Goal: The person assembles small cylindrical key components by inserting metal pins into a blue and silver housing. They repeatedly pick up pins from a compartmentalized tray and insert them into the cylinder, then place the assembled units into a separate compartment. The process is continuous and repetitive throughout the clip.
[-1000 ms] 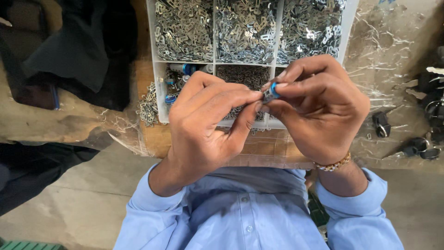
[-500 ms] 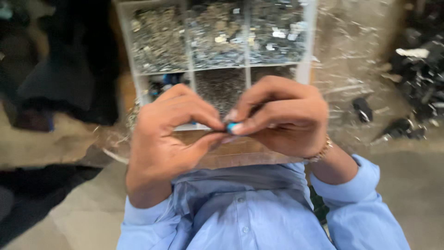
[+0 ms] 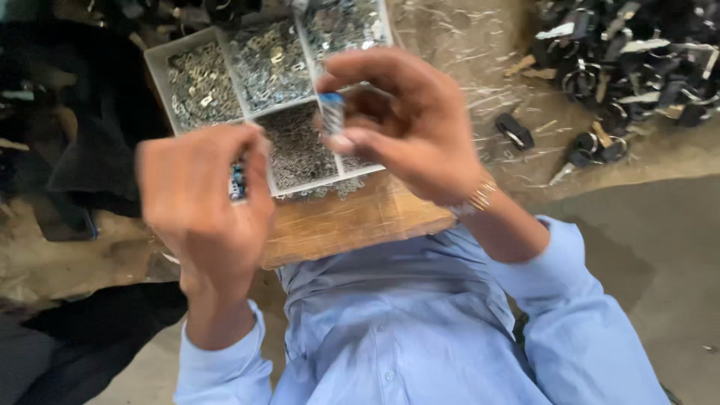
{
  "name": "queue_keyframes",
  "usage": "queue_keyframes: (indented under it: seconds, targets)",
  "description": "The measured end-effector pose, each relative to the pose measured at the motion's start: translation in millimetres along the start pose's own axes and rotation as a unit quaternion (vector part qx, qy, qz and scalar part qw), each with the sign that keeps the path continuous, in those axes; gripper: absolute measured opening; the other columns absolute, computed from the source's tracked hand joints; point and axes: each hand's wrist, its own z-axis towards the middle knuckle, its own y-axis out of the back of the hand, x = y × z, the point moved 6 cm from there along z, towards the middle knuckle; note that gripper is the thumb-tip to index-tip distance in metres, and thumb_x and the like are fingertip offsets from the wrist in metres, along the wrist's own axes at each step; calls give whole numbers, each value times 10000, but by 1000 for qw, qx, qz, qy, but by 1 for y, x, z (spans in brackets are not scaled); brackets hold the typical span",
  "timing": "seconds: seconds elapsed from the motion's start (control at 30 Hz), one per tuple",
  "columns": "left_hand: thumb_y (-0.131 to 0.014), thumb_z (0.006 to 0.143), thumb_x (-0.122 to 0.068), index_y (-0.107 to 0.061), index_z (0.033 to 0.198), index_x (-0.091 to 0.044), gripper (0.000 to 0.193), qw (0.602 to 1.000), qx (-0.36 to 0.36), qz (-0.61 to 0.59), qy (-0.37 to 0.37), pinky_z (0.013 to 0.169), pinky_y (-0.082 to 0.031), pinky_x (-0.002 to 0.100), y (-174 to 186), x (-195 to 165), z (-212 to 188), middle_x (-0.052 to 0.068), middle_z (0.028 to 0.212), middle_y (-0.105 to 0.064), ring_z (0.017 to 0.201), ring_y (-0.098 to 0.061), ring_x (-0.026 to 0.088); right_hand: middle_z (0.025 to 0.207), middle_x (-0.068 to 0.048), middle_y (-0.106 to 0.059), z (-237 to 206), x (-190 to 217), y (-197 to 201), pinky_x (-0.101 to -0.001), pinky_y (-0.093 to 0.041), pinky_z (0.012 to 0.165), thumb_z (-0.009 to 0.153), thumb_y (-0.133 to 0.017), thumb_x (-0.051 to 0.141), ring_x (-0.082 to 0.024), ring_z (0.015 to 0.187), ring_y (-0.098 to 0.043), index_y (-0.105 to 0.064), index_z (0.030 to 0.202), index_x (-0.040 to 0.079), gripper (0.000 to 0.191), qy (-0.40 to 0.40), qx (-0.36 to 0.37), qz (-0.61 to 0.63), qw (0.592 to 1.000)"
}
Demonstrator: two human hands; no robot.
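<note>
Looking down from my head camera, my right hand (image 3: 409,124) is raised over the sorting tray, its fingers curled in, and it pinches a small cylindrical metal part with a blue end (image 3: 331,114) between thumb and fingertips. The part stands roughly upright, blue end at the top. My left hand (image 3: 206,199) is lower and to the left, well apart from the right one, its back turned toward me. Its fingers are closed around a small blue piece (image 3: 238,180), of which only a sliver shows at the edge of the palm; the blur keeps me from telling its shape.

Behind both hands lies a grey compartment tray (image 3: 156,69) with several bins filled with tiny metal parts, too small to tell apart. The tray rests on a wooden board (image 3: 337,221) across my lap, and a few loose metal bits lie just at the tray's near edge. I wear a light blue shirt (image 3: 390,330), and a gold-coloured bracelet (image 3: 478,198) sits on my right wrist.

To the right, on the rough ground, a heap of black-headed keys and metal rings (image 3: 630,52) lies well apart from my hands, with a few single black pieces (image 3: 514,131) nearer. Dark cloth (image 3: 82,157) lies at the left.
</note>
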Motion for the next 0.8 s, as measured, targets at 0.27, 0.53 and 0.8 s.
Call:
queue_keyframes:
  seconds: [0.27,0.53,0.8]
  targets:
    - [-708,856,-120,-653,856,-67,76,923,166,-265,-224,714,-540,374,-89,-152,49,91,823,-703,828,-651,252,1234,-198,-619,-212,-7,100,-306,-642,810,837,-819,-148,-261,1010,-695,-677,1171,-7,389,128,-235,28,963]
    - [-701,754,-123,-703,805,-24,112,962,148,-158,-169,600,-570,359,-181,-197,56,143,824,-710,854,-669,294,1216,-189,-619,-262,-73,88,-368,-634,893,827,-796,-180,-272,1016,-681,-679,1184,-17,410,92,-261,94,956]
    - [-844,831,-76,-766,997,-56,184,960,164,-226,-35,720,-528,392,40,-35,-2,96,991,-706,870,-637,274,1223,-195,-628,-189,-71,76,-395,-652,857,802,-790,-189,-274,1014,-693,-671,1168,-2,427,56,-170,60,982]
